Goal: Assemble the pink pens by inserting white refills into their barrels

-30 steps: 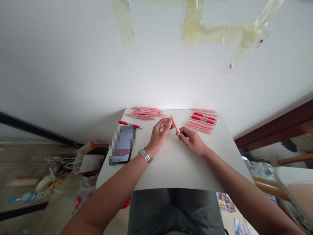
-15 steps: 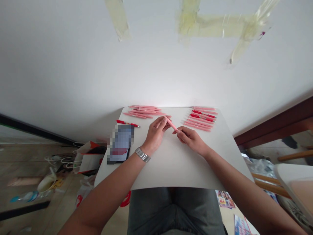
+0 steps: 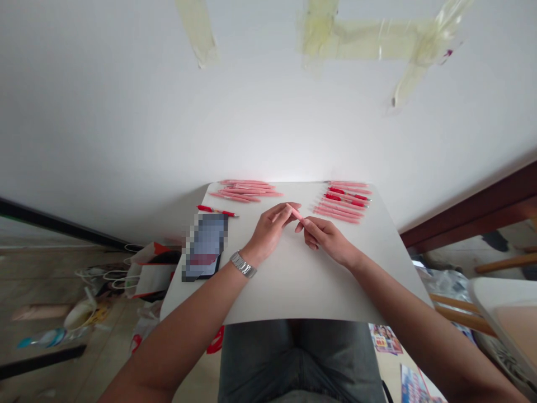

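My left hand (image 3: 271, 228), with a metal watch on its wrist, and my right hand (image 3: 324, 238) meet over the middle of a small white table (image 3: 293, 280). Both pinch one pink pen (image 3: 296, 214) between their fingertips, the left at its far end, the right at its near end. A row of pink pens (image 3: 247, 191) lies at the table's far left. Another row of pink and red pens (image 3: 344, 202) lies at the far right. A single red pen (image 3: 217, 211) rests alone near the left edge.
A dark phone (image 3: 205, 246) lies on the table's left side. Bags (image 3: 145, 274) and clutter sit on the floor to the left. A wooden ledge (image 3: 470, 215) and a chair (image 3: 503, 313) stand at the right. A white wall is just behind the table.
The pink pen has tipped from steeply angled to nearly level between my hands. My left fingers have slid along it toward its far end. Both hands stay over the table's middle.
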The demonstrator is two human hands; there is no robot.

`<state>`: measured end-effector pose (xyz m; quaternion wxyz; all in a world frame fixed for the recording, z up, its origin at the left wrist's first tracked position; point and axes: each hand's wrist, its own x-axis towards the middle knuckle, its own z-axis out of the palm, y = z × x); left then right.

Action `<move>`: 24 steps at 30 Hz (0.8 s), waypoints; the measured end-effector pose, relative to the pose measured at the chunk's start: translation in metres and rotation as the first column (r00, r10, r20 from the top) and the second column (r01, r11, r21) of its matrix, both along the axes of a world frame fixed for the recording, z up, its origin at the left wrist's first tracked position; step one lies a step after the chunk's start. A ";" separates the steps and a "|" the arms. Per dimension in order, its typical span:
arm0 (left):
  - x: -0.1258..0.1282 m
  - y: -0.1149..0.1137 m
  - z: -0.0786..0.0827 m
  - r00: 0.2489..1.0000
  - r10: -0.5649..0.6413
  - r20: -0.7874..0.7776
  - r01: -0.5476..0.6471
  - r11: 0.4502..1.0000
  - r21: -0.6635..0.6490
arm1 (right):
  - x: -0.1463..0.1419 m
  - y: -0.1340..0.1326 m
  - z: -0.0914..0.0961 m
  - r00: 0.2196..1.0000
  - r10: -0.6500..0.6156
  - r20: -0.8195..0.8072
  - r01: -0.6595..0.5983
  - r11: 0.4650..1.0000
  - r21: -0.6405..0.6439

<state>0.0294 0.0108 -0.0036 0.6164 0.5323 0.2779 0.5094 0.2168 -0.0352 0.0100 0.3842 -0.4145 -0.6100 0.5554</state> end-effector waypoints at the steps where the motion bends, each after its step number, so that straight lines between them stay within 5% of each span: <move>1: 0.000 0.000 0.000 1.000 0.006 -0.004 -0.006 1.000 0.002 | 0.000 0.001 -0.001 1.000 -0.006 0.010 0.006 1.000 0.008; 18: 0.003 -0.003 -0.003 0.986 0.145 -0.081 -0.145 0.989 0.009 | -0.002 0.003 -0.010 0.919 -0.226 0.323 0.135 0.951 0.279; 24: 0.002 -0.003 -0.001 0.986 0.152 -0.070 -0.151 0.988 0.012 | 0.001 0.006 -0.014 0.946 -0.210 0.249 0.161 0.966 0.202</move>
